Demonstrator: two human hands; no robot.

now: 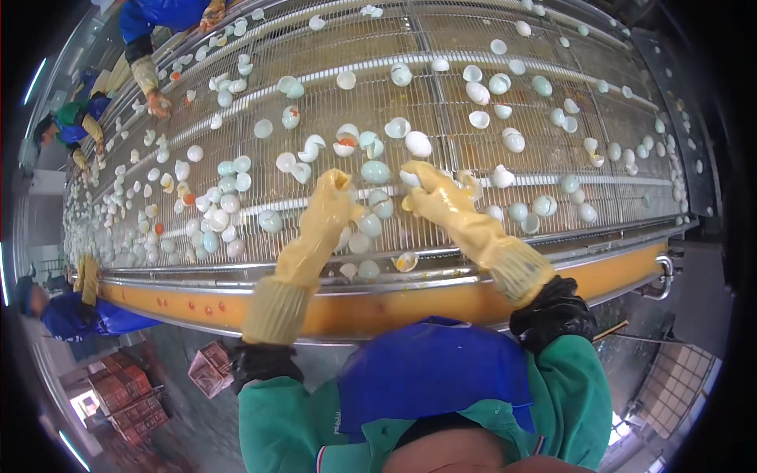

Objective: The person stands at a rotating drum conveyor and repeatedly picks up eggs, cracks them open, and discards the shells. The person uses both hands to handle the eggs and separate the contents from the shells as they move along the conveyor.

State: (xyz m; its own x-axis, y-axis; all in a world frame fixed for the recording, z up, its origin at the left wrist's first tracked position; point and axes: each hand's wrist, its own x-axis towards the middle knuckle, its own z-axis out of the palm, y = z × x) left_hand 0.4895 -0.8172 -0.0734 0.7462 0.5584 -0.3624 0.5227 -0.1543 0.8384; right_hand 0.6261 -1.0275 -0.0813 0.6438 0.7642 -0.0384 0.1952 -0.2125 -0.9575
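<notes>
My left hand (334,195), in a long cream rubber glove, hovers over a metal-rod rack with its fingers curled in; whatever they might hold is hidden. Just right of it rest a pale blue egg (375,172) and a cracked pale blue egg (381,206). My right hand (441,191), gloved alike, curls its fingers and thumb around a white egg (409,179), partly covered by the fingertips. Beyond that hand lies another white egg (418,143). Opened white shells (347,140), one with orange inside, sit farther up between both hands.
Eggs and broken shells lie scattered across the wide rack (473,213), thickest at the left. An orange-yellow ledge with a metal rail (394,309) runs along my side. Co-workers' gloved hands (150,83) reach over the rack's left part. Red crates (122,386) stand on the floor.
</notes>
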